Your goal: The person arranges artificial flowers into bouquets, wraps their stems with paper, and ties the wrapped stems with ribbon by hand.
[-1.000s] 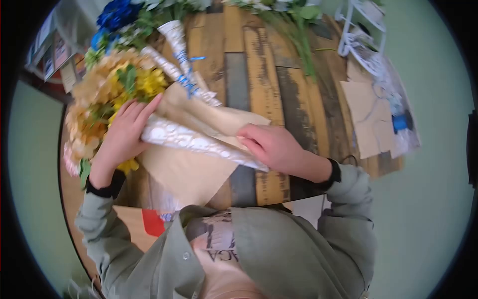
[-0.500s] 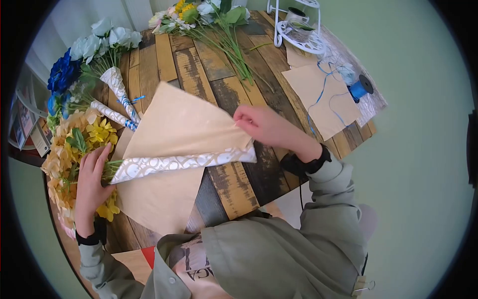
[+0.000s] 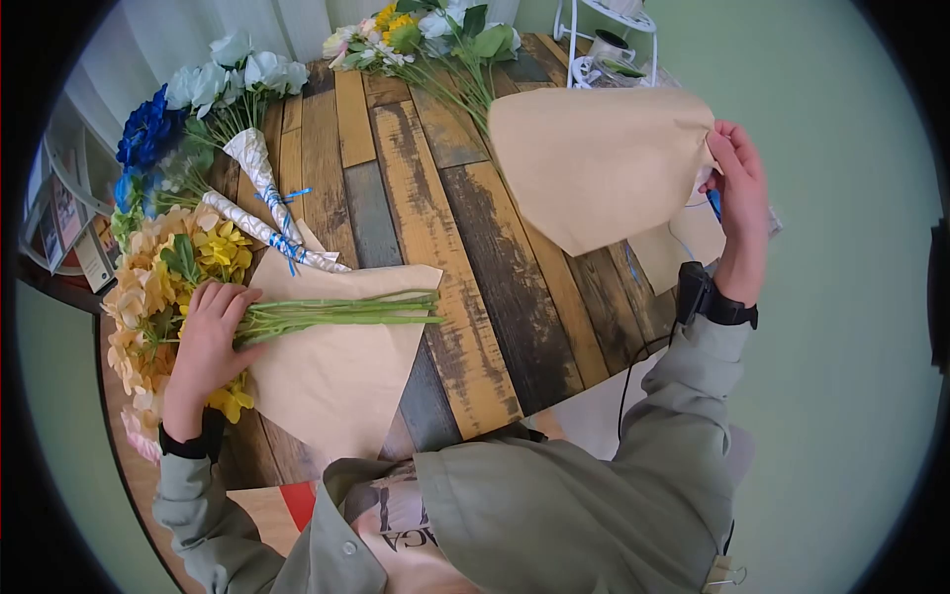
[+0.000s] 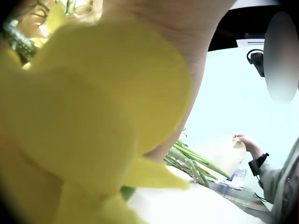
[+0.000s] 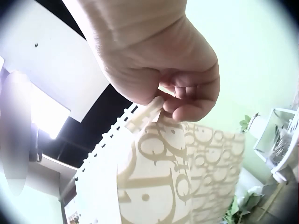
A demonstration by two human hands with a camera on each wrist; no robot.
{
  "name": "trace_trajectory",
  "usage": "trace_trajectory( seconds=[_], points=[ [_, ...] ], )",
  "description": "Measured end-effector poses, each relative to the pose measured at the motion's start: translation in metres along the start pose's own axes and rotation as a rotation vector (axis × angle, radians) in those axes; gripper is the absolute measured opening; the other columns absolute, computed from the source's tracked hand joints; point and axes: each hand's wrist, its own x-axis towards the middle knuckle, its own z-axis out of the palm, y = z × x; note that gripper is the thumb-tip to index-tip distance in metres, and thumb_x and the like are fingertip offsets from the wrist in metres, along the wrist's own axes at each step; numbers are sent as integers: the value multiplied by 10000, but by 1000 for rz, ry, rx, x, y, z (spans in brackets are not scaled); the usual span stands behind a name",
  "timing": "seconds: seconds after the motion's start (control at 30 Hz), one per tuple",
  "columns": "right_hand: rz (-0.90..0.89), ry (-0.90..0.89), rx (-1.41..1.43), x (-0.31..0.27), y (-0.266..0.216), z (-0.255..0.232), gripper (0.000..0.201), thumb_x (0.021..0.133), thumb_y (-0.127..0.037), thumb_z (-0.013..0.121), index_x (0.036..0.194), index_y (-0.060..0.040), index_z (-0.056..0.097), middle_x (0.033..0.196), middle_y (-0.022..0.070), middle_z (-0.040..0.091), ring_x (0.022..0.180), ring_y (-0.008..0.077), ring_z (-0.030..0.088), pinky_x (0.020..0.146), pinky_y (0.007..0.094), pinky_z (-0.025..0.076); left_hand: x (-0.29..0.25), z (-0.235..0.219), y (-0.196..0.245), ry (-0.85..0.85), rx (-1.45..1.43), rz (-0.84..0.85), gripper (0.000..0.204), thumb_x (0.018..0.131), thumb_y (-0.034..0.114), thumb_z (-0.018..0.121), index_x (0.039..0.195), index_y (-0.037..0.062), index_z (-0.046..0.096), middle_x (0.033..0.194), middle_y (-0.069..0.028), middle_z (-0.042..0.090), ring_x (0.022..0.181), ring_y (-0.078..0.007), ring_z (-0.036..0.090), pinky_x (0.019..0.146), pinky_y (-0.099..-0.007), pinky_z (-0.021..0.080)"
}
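Observation:
My left hand (image 3: 210, 342) is at the left of the table, its fingers and thumb around the green stems (image 3: 346, 312) just below the peach and yellow flower heads (image 3: 143, 287). Those stems lie bare across a sheet of brown wrapping paper (image 3: 336, 386). In the left wrist view a yellow petal (image 4: 112, 93) hides most of that hand. Up at the right, my right hand (image 3: 742, 193) pinches another wrapping paper sheet (image 3: 604, 163) by its gathered edge. Its plain brown side faces the head camera; the right wrist view shows its lettered side (image 5: 187, 163).
Two wrapped bouquets (image 3: 262, 183), tied with blue ribbon, lie at the back left. Loose flowers (image 3: 445, 45) with long stems are at the far edge. A white metal stand (image 3: 648, 45) stands back right. Another brown sheet (image 3: 658, 257) lies partly behind the raised paper.
My right hand has lifted the upper sheet off the stems and carried it up to the right, uncovering them. The left hand stays by the flower heads.

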Motion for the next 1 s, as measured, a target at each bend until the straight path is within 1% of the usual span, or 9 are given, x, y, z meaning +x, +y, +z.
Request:
trace_trajectory(
  seconds=[0.1, 0.23, 0.37, 0.5, 0.63, 0.7, 0.8, 0.9, 1.0],
  points=[
    [-64, -101, 241, -13, -42, 28, 187, 911, -145, 520, 1048, -17, 520, 795, 5, 604, 612, 66, 547, 505, 210, 419, 11, -18, 30, 35, 130, 16, 764, 559, 177, 793, 1242, 66, 469, 1184, -139, 497, 1130, -340, 463, 1027, -416, 325],
    [-41, -434, 485, -32, -85, 99, 183, 888, -108, 562, 1048, -35, 512, 798, 1, 602, 686, 56, 563, 594, 182, 426, 33, -36, 76, 1, -626, 149, 1014, 599, 296, 842, 1413, 69, 282, 1427, -150, 318, 1300, -298, 345, 1062, -414, 285],
    [-99, -751, 539, -58, -112, 182, 160, 902, -104, 554, 1035, -32, 502, 804, -2, 596, 699, 42, 557, 597, 178, 420, 54, -27, 121, 10, -1396, 198, 891, 723, 257, 784, 1407, 33, 258, 1401, -138, 358, 1277, -218, 377, 1036, -369, 327],
    [-110, -1016, 569, -74, -92, 258, 212, 921, -160, 551, 1057, -11, 484, 887, 30, 587, 815, 67, 567, 703, 209, 448, 57, -19, 116, 77, -1603, -132, 664, 798, 136, 700, 1346, 26, 341, 1262, -109, 481, 1162, -180, 484, 967, -334, 408],
    [-226, -961, 485, -87, -53, 288, 259, 899, -162, 573, 1073, 8, 487, 971, 101, 587, 913, 165, 581, 771, 285, 462, 26, 20, 73, 347, -2029, -597, 440, 811, -36, 553, 1235, 3, 443, 1090, -75, 564, 985, -161, 580, 867, -305, 488],
    [-748, -909, -48, -96, -36, 289, 340, 856, -198, 613, 1089, 20, 497, 1017, 170, 571, 951, 284, 566, 800, 358, 458, 6, 30, 51, 371, -2051, -708, 432, 819, -23, 535, 1241, -11, 441, 1098, -102, 579, 979, -193, 596, 874, -313, 493],
    [-739, -1014, -174, -114, -26, 296, 410, 805, -239, 646, 1089, 24, 511, 1019, 194, 562, 959, 346, 537, 825, 402, 442, -13, 23, 44, 320, -2022, -701, 408, 853, 66, 566, 1239, -10, 454, 1143, -100, 579, 1000, -184, 595, 867, -307, 487],
    [-856, -1026, -325, -132, -21, 301, 451, 786, -266, 659, 1090, 29, 507, 1029, 169, 559, 964, 328, 534, 827, 404, 437, -24, 9, 44, 336, -1906, -733, 379, 877, 179, 589, 1199, -2, 504, 1131, -70, 593, 973, -147, 595, 810, -268, 488],
    [-851, -1056, -380, -134, -22, 297, 487, 759, -205, 668, 1151, 23, 489, 1112, 170, 535, 1045, 322, 508, 874, 402, 417, -49, 14, 23, 171, -1456, -851, 302, 854, 253, 648, 1006, -5, 609, 842, -33, 656, 635, -93, 600, 563, -216, 478]
  ],
)
